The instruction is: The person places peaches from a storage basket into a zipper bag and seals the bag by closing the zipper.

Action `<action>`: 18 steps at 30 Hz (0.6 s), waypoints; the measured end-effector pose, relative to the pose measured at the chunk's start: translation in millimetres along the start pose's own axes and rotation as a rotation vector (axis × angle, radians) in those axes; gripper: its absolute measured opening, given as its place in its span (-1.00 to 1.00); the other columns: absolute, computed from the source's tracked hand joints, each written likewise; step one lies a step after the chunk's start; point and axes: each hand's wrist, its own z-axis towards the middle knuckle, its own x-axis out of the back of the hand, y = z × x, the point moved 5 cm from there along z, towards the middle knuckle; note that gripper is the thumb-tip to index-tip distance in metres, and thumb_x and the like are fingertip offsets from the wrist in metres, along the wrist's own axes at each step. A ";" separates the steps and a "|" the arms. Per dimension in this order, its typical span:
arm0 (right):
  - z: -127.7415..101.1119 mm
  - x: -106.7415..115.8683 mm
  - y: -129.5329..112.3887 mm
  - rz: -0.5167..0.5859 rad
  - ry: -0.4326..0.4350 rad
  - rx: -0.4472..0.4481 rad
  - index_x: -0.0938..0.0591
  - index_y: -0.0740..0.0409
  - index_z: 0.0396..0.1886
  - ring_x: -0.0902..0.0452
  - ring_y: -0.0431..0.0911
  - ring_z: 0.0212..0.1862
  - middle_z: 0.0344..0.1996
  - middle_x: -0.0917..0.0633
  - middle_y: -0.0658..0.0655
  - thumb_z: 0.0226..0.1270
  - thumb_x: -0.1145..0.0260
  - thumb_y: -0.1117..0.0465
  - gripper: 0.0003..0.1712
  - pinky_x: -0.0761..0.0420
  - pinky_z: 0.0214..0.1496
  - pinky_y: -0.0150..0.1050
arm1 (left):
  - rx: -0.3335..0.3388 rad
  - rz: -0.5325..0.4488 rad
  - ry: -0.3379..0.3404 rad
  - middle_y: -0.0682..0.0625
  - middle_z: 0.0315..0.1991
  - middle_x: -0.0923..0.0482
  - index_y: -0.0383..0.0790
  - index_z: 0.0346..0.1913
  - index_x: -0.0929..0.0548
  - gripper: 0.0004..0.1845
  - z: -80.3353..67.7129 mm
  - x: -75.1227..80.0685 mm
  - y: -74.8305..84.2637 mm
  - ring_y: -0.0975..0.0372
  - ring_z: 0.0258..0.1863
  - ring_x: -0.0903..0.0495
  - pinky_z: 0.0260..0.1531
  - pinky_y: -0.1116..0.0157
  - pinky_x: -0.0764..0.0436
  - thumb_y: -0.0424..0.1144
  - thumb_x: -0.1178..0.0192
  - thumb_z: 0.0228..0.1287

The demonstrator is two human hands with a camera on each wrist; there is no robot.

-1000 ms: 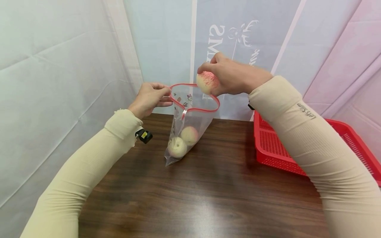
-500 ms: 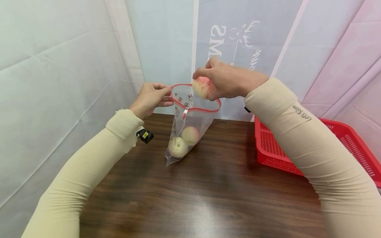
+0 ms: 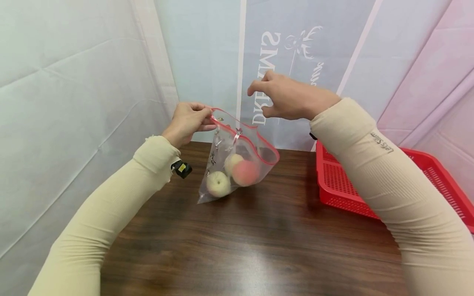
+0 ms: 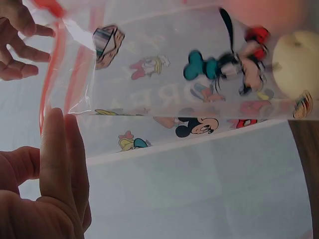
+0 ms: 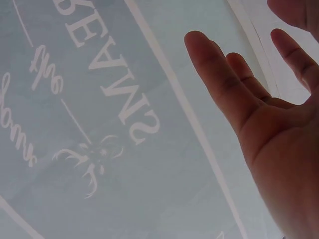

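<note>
The head camera looks forward and down across the bench [image 3: 237, 246]. Close up, the left wrist camera faces the bag [image 4: 172, 92], left hand [image 4: 55, 174] at eight o'clock; the right wrist camera faces the lettered backdrop [image 5: 159, 169], shared at one o'clock in the head view.

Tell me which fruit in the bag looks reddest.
The rightmost fruit in the head view: pinkish red; the lower-left fruit and half-hidden fruit look pale cream.
</note>
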 end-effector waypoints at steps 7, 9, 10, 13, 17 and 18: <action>-14.6 -5.5 29.7 0.015 -0.006 -0.080 -0.43 0.13 0.33 -0.40 0.22 0.07 0.17 -0.37 0.40 0.34 -0.17 0.33 -0.46 -0.55 0.03 0.07 | 0.002 -0.005 0.014 -0.23 -0.10 -0.53 -0.54 0.15 -0.51 -0.66 -0.6 2.9 -1.6 0.24 -0.46 -0.71 -0.27 0.40 -0.78 -0.46 -0.05 0.38; -19.8 -6.3 41.9 0.008 -0.002 -0.104 -0.43 0.14 0.33 -0.41 0.26 0.08 0.17 -0.37 0.43 0.35 -0.18 0.32 -0.46 -0.56 0.05 0.12 | 0.000 -0.014 0.018 -0.23 -0.11 -0.53 -0.55 0.15 -0.51 -0.66 0.1 4.6 -2.2 0.25 -0.46 -0.71 -0.27 0.40 -0.77 -0.47 -0.05 0.37; -22.3 -6.6 47.8 0.005 0.000 -0.111 -0.43 0.15 0.33 -0.40 0.28 0.09 0.17 -0.37 0.45 0.35 -0.18 0.32 -0.46 -0.55 0.07 0.15 | -0.001 -0.016 0.020 -0.23 -0.12 -0.53 -0.55 0.14 -0.51 -0.67 0.2 5.4 -2.3 0.25 -0.47 -0.71 -0.27 0.40 -0.77 -0.47 -0.05 0.36; -29.8 -8.2 64.1 -0.012 0.007 -0.129 -0.41 0.19 0.34 -0.38 0.31 0.11 0.14 -0.39 0.48 0.36 -0.20 0.30 -0.45 -0.53 0.13 0.20 | 0.000 -0.014 0.020 -0.20 -0.16 -0.53 -0.54 0.14 -0.51 -0.66 -0.3 6.3 -2.1 0.24 -0.46 -0.71 -0.27 0.40 -0.77 -0.47 -0.06 0.35; -39.5 -13.1 82.4 -0.018 0.006 -0.155 -0.39 0.23 0.37 -0.33 0.31 0.14 0.12 -0.40 0.50 0.36 -0.23 0.28 -0.42 -0.51 0.17 0.23 | 0.001 -0.009 0.018 -0.19 -0.19 -0.54 -0.52 0.11 -0.53 -0.69 -1.0 6.5 -2.0 0.23 -0.44 -0.71 -0.27 0.38 -0.78 -0.47 -0.07 0.35; -42.0 -14.5 86.8 -0.017 0.002 -0.165 -0.38 0.24 0.38 -0.32 0.32 0.15 0.13 -0.39 0.51 0.36 -0.24 0.27 -0.40 -0.51 0.17 0.24 | 0.002 -0.008 0.018 -0.18 -0.19 -0.54 -0.52 0.10 -0.53 -0.70 -1.1 6.6 -2.0 0.23 -0.44 -0.71 -0.27 0.38 -0.78 -0.47 -0.07 0.35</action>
